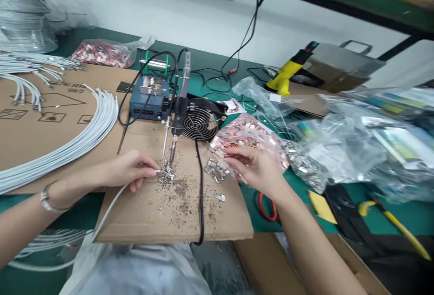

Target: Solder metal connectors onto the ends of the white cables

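My left hand [137, 168] pinches a white cable [113, 202] close to its end. That end points at the tip of an upright soldering iron [181, 100] held in a stand, above a heap of solder scraps [167, 175]. The cable runs down from my hand over the cardboard's front edge. My right hand [256, 168] is at a clear bag of small red-and-white parts [251, 132], just above a small pile of metal connectors [216, 169]. Its thumb and forefinger are drawn together; what lies between them is too small to name. One loose connector [219, 197] lies nearer me.
A blue soldering station [145, 100] and a round fan [200, 123] stand behind the iron. A black cord [201, 186] crosses the cardboard [145, 222]. Bundled white cables [84, 136] lie left. Plastic bags [339, 145], a yellow heat gun [286, 75] and red-handled tool [266, 206] are right.
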Demonstrator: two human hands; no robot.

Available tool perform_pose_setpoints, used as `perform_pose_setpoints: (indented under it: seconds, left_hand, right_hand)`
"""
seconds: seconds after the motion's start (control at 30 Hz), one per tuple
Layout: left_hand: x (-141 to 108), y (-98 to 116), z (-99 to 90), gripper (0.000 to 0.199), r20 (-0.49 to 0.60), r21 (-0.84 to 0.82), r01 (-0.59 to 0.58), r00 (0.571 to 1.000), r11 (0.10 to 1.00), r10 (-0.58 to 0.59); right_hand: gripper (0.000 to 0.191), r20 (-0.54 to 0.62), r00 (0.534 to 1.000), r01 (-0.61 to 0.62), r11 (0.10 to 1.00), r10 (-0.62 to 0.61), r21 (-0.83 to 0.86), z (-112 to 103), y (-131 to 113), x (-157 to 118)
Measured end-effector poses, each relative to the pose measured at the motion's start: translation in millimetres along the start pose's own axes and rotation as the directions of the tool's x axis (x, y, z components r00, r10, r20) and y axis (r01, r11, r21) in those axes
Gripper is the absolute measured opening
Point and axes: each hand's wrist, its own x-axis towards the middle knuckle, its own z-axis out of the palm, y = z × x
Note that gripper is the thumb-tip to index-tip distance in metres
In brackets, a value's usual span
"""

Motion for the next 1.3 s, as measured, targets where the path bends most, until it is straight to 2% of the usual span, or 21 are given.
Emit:
perform_pose_setpoints:
  seconds: [0.03,0.07,0.13,0.2,0.27,0.37,0.43,0.57,0.73,0.83,0.93,1.1,1.3]
  left_hand:
    - [2,2,-0.2,0.035,0.025,-0.011,-0.012,1.0,1.0,0.012]
    - [3,4,0.0,0.033,0.047,-0.03,-0.025,0.999,0.999,0.027]
    - [6,5,1.0,0.03,0.089,-0.105,-0.057,0.994,0.993,0.067]
    - [7,4,2.5,0.028,0.098,-0.195,-0.071,0.991,0.978,0.091]
    - [7,2,4.0,0.029,0.076,-0.26,-0.06,0.994,0.964,0.083]
    - [7,0,5.7,0.031,0.034,-0.31,-0.036,0.998,0.95,0.049]
    - [8,-1,6.2,0.033,0.026,-0.33,-0.02,0.999,0.944,0.031]
    - [11,1,6.4,0.03,0.034,-0.374,-0.021,0.999,0.927,0.036]
    - [12,2,7.6,0.022,0.031,-0.451,-0.041,0.998,0.892,0.061]
    - [11,3,8.7,0.021,0.044,-0.455,-0.01,0.998,0.891,0.034]
    - [11,4,9.5,0.02,0.04,-0.456,0.013,0.999,0.89,0.007]
    - [13,-1,10.5,0.025,0.036,-0.453,-0.056,0.996,0.89,0.081]
    - [13,-1,11.3,0.022,0.024,-0.435,-0.056,0.997,0.899,0.074]
  right_hand:
    - [0.017,0.012,1.0,-0.019,0.972,0.017,0.233,7,-11,-3]
    - [0.016,0.073,0.997,-0.061,0.904,0.033,0.422,14,-23,-6]
    - [0.015,0.22,0.974,-0.185,0.749,0.054,0.636,30,-44,-7]
    - [0.016,0.358,0.928,-0.34,0.633,0.105,0.695,46,-60,-3]
    - [0.016,0.459,0.87,-0.475,0.551,0.179,0.686,58,-68,5]
    - [0.019,0.516,0.813,-0.578,0.476,0.269,0.663,71,-69,14]
    - [0.025,0.525,0.802,-0.597,0.418,0.285,0.684,76,-68,15]
    - [0.035,0.508,0.822,-0.567,0.29,0.257,0.771,82,-66,12]
    - [0.033,0.499,0.832,-0.551,0.255,0.241,0.795,85,-65,9]
    - [0.031,0.506,0.828,-0.557,0.251,0.24,0.792,83,-66,10]
    - [0.029,0.506,0.828,-0.558,0.266,0.243,0.786,81,-67,10]
    - [0.028,0.508,0.828,-0.559,0.301,0.236,0.772,81,-67,10]
    - [0.027,0.502,0.838,-0.545,0.316,0.214,0.776,81,-66,9]
